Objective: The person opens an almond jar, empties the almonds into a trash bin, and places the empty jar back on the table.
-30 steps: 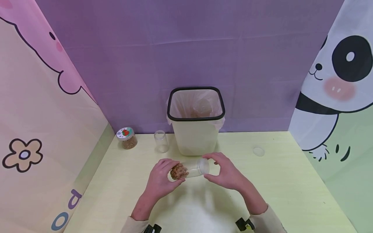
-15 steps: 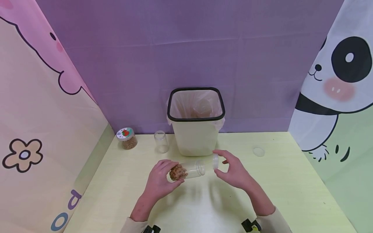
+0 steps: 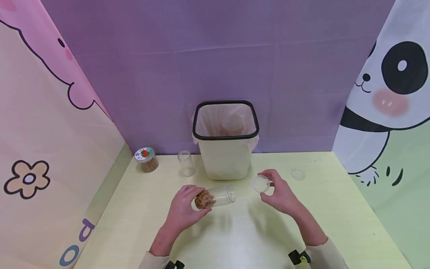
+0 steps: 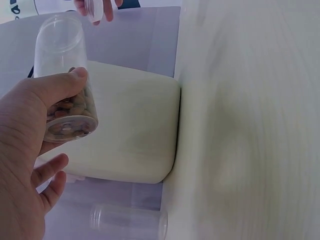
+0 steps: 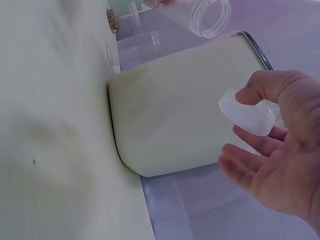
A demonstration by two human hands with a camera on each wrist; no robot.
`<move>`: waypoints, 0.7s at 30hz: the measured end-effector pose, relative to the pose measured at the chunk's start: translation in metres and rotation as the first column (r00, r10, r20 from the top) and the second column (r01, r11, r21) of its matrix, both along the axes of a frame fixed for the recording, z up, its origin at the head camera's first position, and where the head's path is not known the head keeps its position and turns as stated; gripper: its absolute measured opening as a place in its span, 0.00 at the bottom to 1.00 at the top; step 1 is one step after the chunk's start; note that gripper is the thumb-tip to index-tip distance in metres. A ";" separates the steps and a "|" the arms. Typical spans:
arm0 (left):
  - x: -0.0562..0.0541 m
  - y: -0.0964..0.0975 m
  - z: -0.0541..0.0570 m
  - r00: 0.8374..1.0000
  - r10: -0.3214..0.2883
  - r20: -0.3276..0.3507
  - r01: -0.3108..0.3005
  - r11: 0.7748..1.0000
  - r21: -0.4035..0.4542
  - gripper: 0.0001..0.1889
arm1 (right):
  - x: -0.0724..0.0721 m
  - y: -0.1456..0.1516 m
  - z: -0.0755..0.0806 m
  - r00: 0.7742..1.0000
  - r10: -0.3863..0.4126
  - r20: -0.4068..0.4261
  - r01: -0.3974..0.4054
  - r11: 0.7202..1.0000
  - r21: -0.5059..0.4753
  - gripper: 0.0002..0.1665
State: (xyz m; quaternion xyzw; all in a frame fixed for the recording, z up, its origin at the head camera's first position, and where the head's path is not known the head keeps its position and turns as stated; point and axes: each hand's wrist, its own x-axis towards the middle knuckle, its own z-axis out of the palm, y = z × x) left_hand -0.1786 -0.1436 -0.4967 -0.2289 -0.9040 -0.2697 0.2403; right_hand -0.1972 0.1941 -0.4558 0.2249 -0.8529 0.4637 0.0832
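My left hand (image 3: 184, 206) grips a clear plastic jar (image 3: 224, 195) near its base, tilted on its side above the table. Brown nut-like pieces (image 3: 204, 199) lie heaped at the jar's bottom end; its threaded mouth points right and has no lid on it. To the right, my right hand (image 3: 280, 193) pinches a translucent round lid (image 3: 261, 184) by the edge between thumb and fingers, apart from the jar. The right wrist view shows the lid (image 5: 247, 115) in front of the bin's side, with the jar's mouth (image 5: 211, 17) up at the top.
A cream bin (image 3: 226, 160) with a black rim and plastic liner stands behind the hands. Left of it are an empty clear jar (image 3: 186, 164) and a lidded jar (image 3: 146, 160) with brown contents. Another clear lid (image 3: 298, 175) lies on the table (image 3: 336, 209) at right.
The lid has come off the jar's mouth. My right hand has carried it to the right and turned its flat face toward the head camera. The left hand and jar have barely moved.
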 end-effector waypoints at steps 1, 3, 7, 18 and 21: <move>0.000 0.000 0.000 1.000 -0.001 -0.001 0.001 1.000 0.001 0.30 | 0.000 0.001 -0.001 1.000 -0.007 -0.003 0.007 1.000 -0.001 0.35; 0.000 0.000 -0.001 1.000 -0.002 -0.002 0.002 1.000 0.001 0.30 | 0.000 0.003 -0.002 1.000 -0.027 -0.015 0.028 1.000 0.015 0.36; -0.001 0.000 -0.001 1.000 -0.007 -0.002 0.007 1.000 0.004 0.30 | 0.000 0.006 -0.002 0.997 -0.068 -0.020 0.069 0.997 0.039 0.37; 0.001 -0.001 -0.002 1.000 -0.004 -0.006 0.004 1.000 0.005 0.30 | -0.007 0.017 -0.007 0.990 -0.136 -0.039 0.136 0.990 0.018 0.34; 0.001 -0.001 -0.002 1.000 -0.003 -0.006 0.003 1.000 0.004 0.30 | -0.009 0.024 -0.009 0.987 -0.155 -0.038 0.156 0.987 0.030 0.34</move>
